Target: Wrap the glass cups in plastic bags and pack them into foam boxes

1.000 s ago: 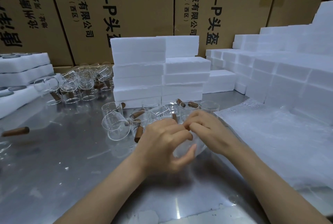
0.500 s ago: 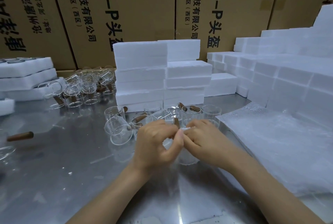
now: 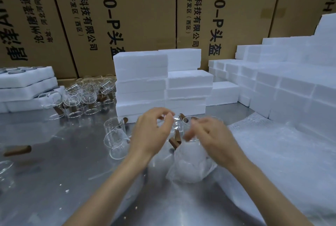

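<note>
A glass cup inside a clear plastic bag [image 3: 190, 164] stands on the steel table [image 3: 54, 180], just in front of me. My left hand [image 3: 152, 133] is raised above and left of it and pinches the bag's loose top between thumb and curled fingers. My right hand [image 3: 211, 138], blurred by motion, curls its fingers around the bag's neck above the cup. Unwrapped glass cups with brown wooden handles [image 3: 116, 138] lie just left of my hands. White foam boxes [image 3: 160, 84] are stacked behind them.
More glass cups [image 3: 87, 95] cluster at the back left beside foam trays [image 3: 25, 84]. A pile of plastic bags [image 3: 272, 153] covers the table's right side, below a wall of foam boxes [image 3: 291, 87]. Cardboard cartons [image 3: 138, 17] stand behind. A cup's wooden handle [image 3: 17, 150] shows at far left.
My hands, pressed together at the bag's neck before, have drawn apart. The left hand rose with the bag's top. The bagged cup now shows below the right hand.
</note>
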